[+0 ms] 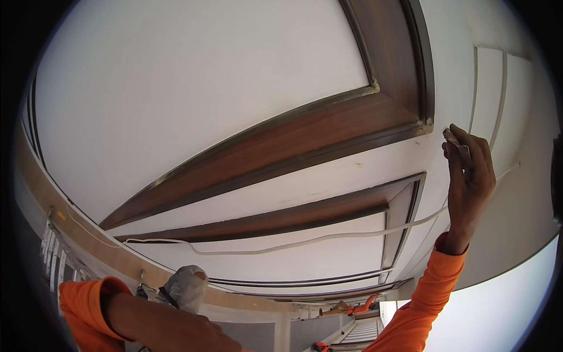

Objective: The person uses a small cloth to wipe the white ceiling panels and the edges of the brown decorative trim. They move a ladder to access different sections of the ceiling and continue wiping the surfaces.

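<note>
My right hand (473, 167) is raised at the right, fingers and thumb pinching a small folded scrap of thin, silvery-brown material. It is beside the corner of a brown wooden moulding (308, 145) with dark edges, mounted on a white surface. Pale, rough patches show at the moulding's corners. My left forearm crosses the bottom left, and my left hand (211, 336) is partly cut off by the lower edge; its fingers are hidden. Just above the left forearm is a grey, crumpled covering (189, 286) with an opening; what it covers is unclear.
A second wooden moulding (264, 224) lies below the first. A white cable (308, 241) runs loosely across it. At the lower left is a metal ladder (55, 255). Far off at the bottom right, a person's orange sleeve (363, 306) and a slatted white structure (360, 330) are visible.
</note>
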The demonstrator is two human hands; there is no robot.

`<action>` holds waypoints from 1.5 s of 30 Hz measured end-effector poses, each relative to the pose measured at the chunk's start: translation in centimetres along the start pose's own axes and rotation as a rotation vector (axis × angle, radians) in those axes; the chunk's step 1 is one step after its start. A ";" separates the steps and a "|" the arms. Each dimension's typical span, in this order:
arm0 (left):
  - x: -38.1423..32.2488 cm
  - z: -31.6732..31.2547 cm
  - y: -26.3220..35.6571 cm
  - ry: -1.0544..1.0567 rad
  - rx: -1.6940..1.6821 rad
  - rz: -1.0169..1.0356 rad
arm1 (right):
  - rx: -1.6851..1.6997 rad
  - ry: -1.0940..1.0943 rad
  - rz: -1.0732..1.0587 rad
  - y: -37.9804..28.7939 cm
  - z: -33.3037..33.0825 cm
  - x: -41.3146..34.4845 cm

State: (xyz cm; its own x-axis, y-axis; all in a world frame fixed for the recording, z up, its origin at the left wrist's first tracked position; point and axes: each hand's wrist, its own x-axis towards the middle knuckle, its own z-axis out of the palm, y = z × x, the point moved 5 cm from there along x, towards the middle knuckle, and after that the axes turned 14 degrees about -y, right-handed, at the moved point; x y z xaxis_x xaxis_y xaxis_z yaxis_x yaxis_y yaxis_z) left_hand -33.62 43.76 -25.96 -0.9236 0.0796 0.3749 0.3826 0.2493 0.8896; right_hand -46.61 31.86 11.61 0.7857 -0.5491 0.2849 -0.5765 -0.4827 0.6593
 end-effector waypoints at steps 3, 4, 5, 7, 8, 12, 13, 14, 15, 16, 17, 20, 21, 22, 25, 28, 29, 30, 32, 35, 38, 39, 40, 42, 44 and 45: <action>0.6 0.7 -1.2 -0.045 -0.006 0.042 | 0.066 -0.022 -0.027 0.2 0.6 0.5; 1.0 1.0 -2.1 -0.095 -0.037 0.064 | 0.076 -0.046 -0.032 0.0 1.1 1.0; 1.1 1.3 -2.5 -0.144 -0.067 0.086 | 0.086 -0.069 -0.039 -0.2 1.6 1.5; 0.5 0.7 -1.1 -0.028 -0.007 0.058 | 0.045 -0.088 -0.001 0.0 2.2 1.5; 0.3 0.4 -0.6 0.031 0.023 0.045 | 0.023 -0.098 0.017 0.1 2.4 1.5; 0.3 0.4 -0.7 0.025 0.023 0.039 | -0.004 -0.144 -0.059 -0.3 3.3 2.5; 0.2 0.4 -0.6 0.022 0.025 0.029 | -0.037 -0.145 -0.094 -0.5 3.4 2.8; 0.1 0.4 -0.5 0.019 0.027 0.020 | -0.070 -0.146 -0.128 -0.8 3.4 2.9; 0.1 0.3 -0.4 0.013 0.026 0.017 | -0.120 -0.174 -0.129 -1.1 3.3 3.0; 0.1 0.2 -0.3 0.007 0.025 0.014 | -0.171 -0.201 -0.131 -1.5 2.8 3.1; 0.1 0.1 -0.2 0.002 0.024 0.012 | -0.221 -0.228 -0.133 -1.8 2.6 3.3; 0.0 -0.1 -0.1 0.007 -0.002 0.024 | -0.241 -0.250 -0.141 -2.6 3.0 4.2; -0.1 -0.1 -0.1 0.008 -0.009 0.026 | -0.254 -0.278 -0.124 -2.5 3.0 4.3; -0.1 -0.1 -0.2 0.009 -0.017 0.028 | -0.267 -0.305 -0.108 -2.4 2.8 4.5; 0.1 0.1 -0.2 0.019 0.014 0.023 | -0.286 -0.324 -0.121 -2.3 2.8 4.8; -0.1 0.1 -0.1 0.010 0.027 0.014 | -0.288 -0.337 -0.128 -2.3 2.8 4.6; -0.2 0.1 -0.1 0.004 0.024 0.011 | -0.287 -0.346 -0.124 -2.4 2.8 4.5; -0.1 0.2 -0.1 0.007 0.031 0.010 | -0.305 -0.349 -0.128 -2.4 2.9 4.6; 0.0 0.4 -0.3 0.013 0.044 0.008 | -0.340 -0.355 -0.137 -2.6 2.9 4.9; -0.3 0.4 -0.2 0.008 0.006 -0.002 | -0.292 -0.376 -0.117 -2.4 2.9 4.6; -0.2 0.2 0.4 -0.024 0.006 -0.021 | -0.314 -0.365 -0.121 -2.8 2.8 5.0; -0.2 0.4 0.2 -0.015 0.005 -0.015 | -0.311 -0.372 -0.118 -2.8 2.7 4.9; -0.1 0.7 -0.1 -0.007 0.003 -0.008 | -0.308 -0.380 -0.114 -2.7 2.8 4.7; -0.2 0.9 -0.2 -0.017 -0.001 -0.009 | -0.234 -0.362 -0.061 -2.5 1.8 4.4; -0.1 0.7 0.0 -0.029 -0.010 -0.030 | -0.076 -0.303 0.020 -2.3 0.2 4.2; -0.1 0.8 -0.1 -0.017 0.003 -0.040 | -0.070 -0.278 0.017 -2.5 0.1 4.2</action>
State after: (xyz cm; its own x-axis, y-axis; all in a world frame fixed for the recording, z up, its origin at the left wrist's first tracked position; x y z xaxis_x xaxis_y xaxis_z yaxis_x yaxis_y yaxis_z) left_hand -33.57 44.45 -26.30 -0.9383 0.0859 0.3351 0.3458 0.2558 0.9028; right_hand -41.87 30.65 11.08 0.6787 -0.7275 0.1005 -0.5642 -0.4289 0.7055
